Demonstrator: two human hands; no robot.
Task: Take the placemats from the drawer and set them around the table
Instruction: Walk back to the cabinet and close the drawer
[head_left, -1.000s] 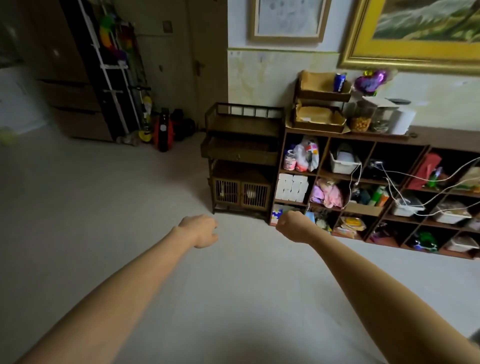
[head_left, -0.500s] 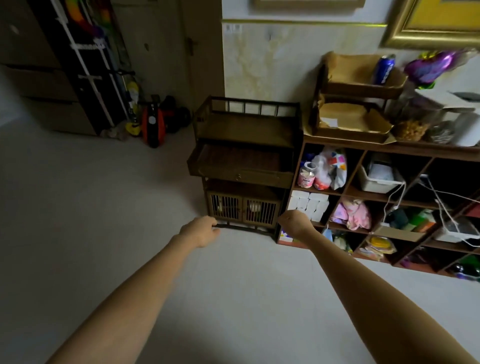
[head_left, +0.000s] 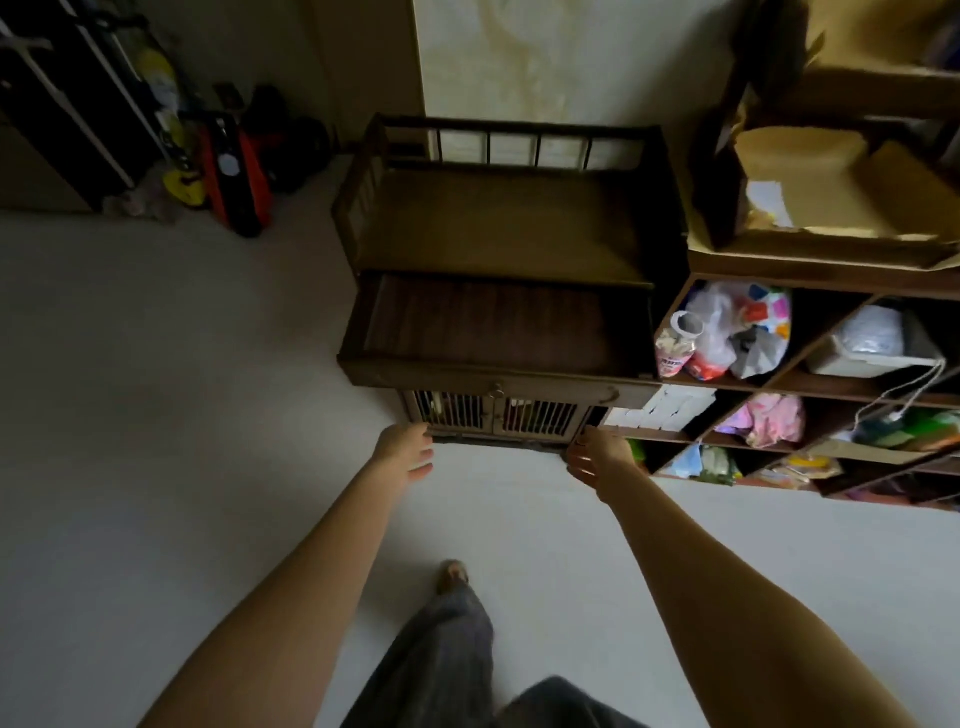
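- Drawer (head_left: 493, 332) of a small dark wooden cabinet (head_left: 498, 228) stands pulled out toward us, and a dark ribbed layer, which we take for the placemats (head_left: 488, 317), lies flat across its bottom.
- We hold both bare arms out in front of us above the pale floor (head_left: 156, 415), neither touching the cabinet.
- Our left hand (head_left: 408, 449) hangs just below the drawer's left front corner, fingers loose and slightly apart, gripping nothing.
- Our right hand (head_left: 597, 454) hangs below the drawer's right front corner, fingers spread and relaxed, also gripping nothing.
- Two small slatted doors (head_left: 493, 413) sit under the drawer front, closed, between our two hands in the picture.
- A railing (head_left: 535, 137) runs round the back and sides of the cabinet top.
- To the right, touching the cabinet, a wooden cubby shelf (head_left: 810, 384) holds a plastic bag (head_left: 737, 327), a white tub (head_left: 872, 348), pink cloth (head_left: 769, 421) and a white cord (head_left: 904, 389).
- Cardboard trays (head_left: 831, 208) sit stacked on top of the shelf.
- At far left a red and black appliance (head_left: 234, 171) leans near the wall.
- Below, one trouser leg (head_left: 441, 660) and a foot (head_left: 453, 574) step forward.
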